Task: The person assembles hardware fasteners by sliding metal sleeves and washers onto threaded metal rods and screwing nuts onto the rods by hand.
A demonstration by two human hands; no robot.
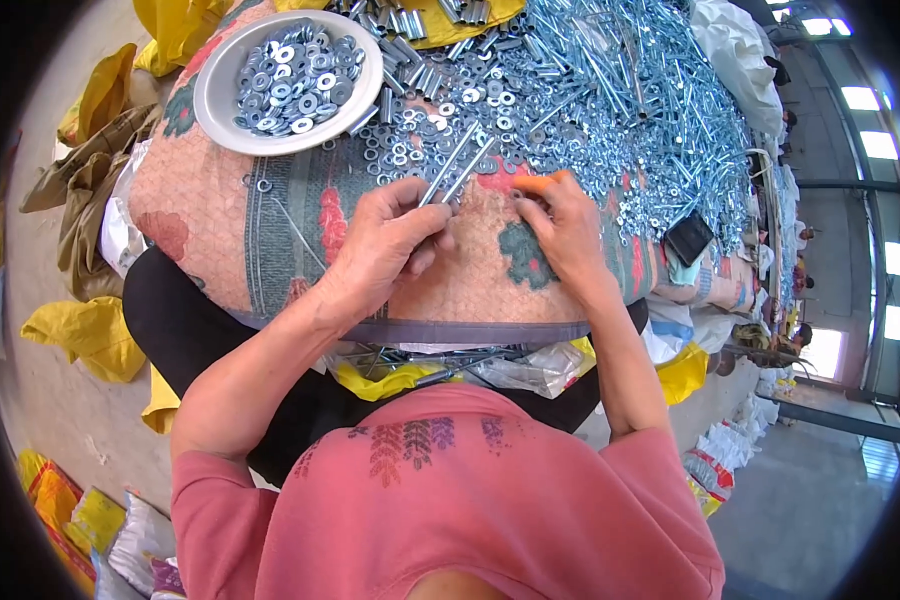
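Note:
My left hand (390, 240) is closed round two thin silver metal rods (460, 168), which point up and away to the right. My right hand (568, 230) is to the right of them, thumb and fingers curled together close to the cloth. Something orange (536, 184) covers one of its fingertips. Whatever lies between those fingers, if anything, is too small to make out. Just beyond both hands, loose flat washers (407, 150) and small rings are scattered over the flowered cloth (470, 290).
A white bowl (210, 108) of washers stands at the far left. Long thin bolts (610, 60) pile up at the far right, with short metal tubes (425, 80) at the back. A black box-like object (688, 238) lies right. Yellow sacks (85, 338) lie on the floor.

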